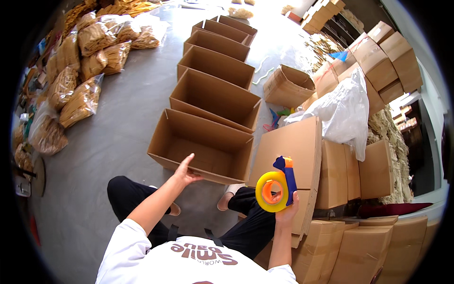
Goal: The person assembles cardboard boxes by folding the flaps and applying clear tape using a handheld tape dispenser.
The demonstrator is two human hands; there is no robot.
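Note:
My left hand [186,174] grips the near wall of the closest open cardboard box [202,142], its thumb over the rim and the other fingers low along the outside. This box looks bare inside. Off to the right, my right hand [287,211] holds a blue and orange tape dispenser [289,179] upright by its lower end. A thick yellow roll of tape [259,190] sits on its orange hub, facing left. Behind the dispenser leans a stack of flat cardboard sheets [283,142], close to my right leg.
Several more open boxes [215,97] run in a row away from me. Clear bags of tan strips [82,99] lie on the left. At right stand a taller carton [288,87], a white plastic sheet [338,106] and stacked cartons [378,61], with more cartons [362,255] near my right side.

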